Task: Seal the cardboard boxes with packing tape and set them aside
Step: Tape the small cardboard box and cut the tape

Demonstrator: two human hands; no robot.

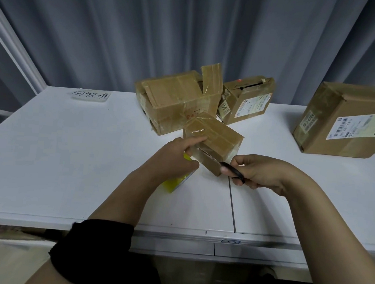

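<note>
Right hand (260, 172) clenched on scissors (232, 170); left hand (174, 155) grasping tape roll (174, 183).
My scissor blades meet the clear tape strip at the near face of the small box (215, 139). My left forefinger rests on that box's top edge. The box sits mid-table on the white table (70, 155), just in front of an open box (174, 101). A larger labelled box (347, 124) stands well apart to the right.

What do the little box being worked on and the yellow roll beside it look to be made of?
The small box looks like brown cardboard, glossy on top where clear tape catches the light. The yellow roll under the left hand seems to be translucent plastic tape, shiny; its core is hidden.
</note>
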